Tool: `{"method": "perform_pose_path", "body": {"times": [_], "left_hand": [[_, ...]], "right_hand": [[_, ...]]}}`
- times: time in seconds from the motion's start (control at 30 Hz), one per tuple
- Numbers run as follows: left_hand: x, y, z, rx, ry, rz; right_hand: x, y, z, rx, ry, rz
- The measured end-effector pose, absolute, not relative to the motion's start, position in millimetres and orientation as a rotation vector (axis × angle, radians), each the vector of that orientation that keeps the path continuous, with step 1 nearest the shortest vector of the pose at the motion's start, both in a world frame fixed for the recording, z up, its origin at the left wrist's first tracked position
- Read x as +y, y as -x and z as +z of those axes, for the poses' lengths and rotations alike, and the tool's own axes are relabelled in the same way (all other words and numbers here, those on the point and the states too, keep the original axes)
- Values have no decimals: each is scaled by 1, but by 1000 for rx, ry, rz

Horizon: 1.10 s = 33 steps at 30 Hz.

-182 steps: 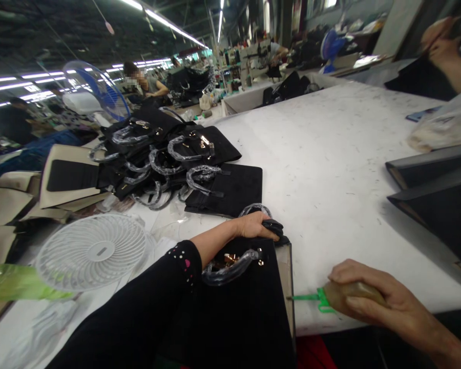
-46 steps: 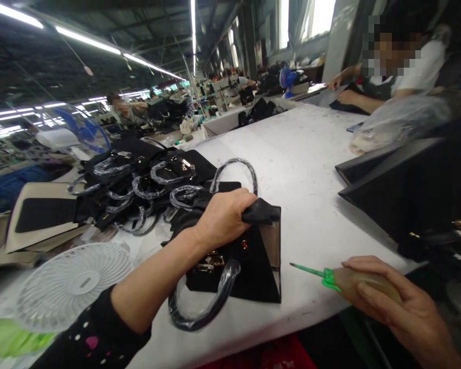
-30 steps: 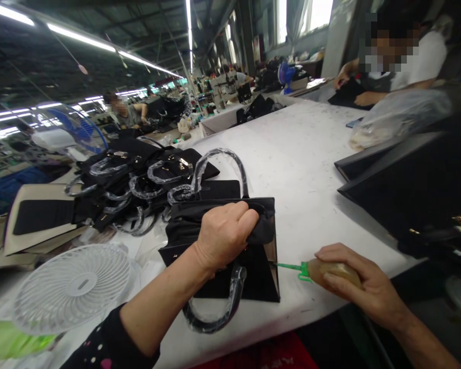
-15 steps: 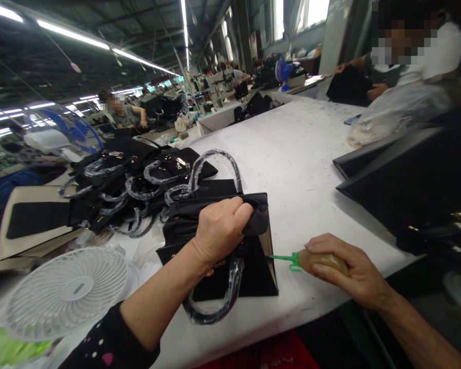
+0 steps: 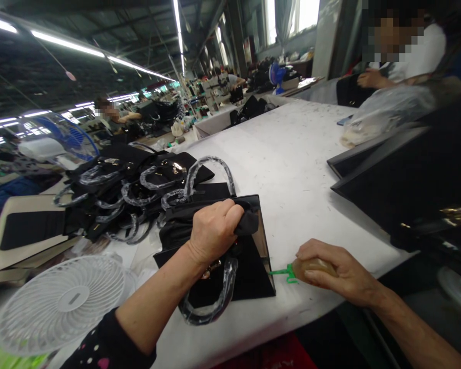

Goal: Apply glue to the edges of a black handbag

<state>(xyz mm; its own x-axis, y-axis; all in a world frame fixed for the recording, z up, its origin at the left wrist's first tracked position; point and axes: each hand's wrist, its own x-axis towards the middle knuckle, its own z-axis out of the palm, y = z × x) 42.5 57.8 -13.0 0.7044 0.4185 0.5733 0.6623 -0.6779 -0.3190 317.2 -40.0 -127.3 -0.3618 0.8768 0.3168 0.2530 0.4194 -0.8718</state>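
Observation:
A black handbag (image 5: 249, 271) stands upright near the front edge of the white table (image 5: 299, 154), its two handles wrapped in clear plastic. My left hand (image 5: 213, 233) is closed over the bag's top edge and pinches it together. My right hand (image 5: 332, 271) is wrapped round a small amber squeeze bottle (image 5: 311, 265) with a thin green nozzle (image 5: 279, 272). The nozzle tip touches the bag's right side panel low down.
A pile of black bags with wrapped handles (image 5: 126, 184) lies at left behind the held bag. A white fan (image 5: 61, 302) lies flat at front left. Large black bags (image 5: 411, 179) stand at right. A clear plastic sack (image 5: 384, 115) and a seated person (image 5: 403, 51) are at far right.
My left hand lifted the bag from my lap onto the table and stood it up. My right hand moved the bottle leftward until the green nozzle reached the bag's side.

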Motion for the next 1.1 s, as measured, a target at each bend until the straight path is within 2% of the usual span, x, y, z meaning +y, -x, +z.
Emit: {"method": "perform_pose_path", "body": {"times": [0.57,0.8,0.93,1.1], "left_hand": [[49,-40,-7,-791,2442,-699],[42,-39,-3,-819,2510,-725],[31,-38,13,-1143,2640,-718],[9,-33,44,-2138,3049,-511]], "right_hand": [[-44,-322,-128,-1846,959,1156],[-46,-322,-129,-1829,993,1104],[-48,-321,-125,-1873,993,1117],[-51,-321,-124,-1900,992,1102]]}}
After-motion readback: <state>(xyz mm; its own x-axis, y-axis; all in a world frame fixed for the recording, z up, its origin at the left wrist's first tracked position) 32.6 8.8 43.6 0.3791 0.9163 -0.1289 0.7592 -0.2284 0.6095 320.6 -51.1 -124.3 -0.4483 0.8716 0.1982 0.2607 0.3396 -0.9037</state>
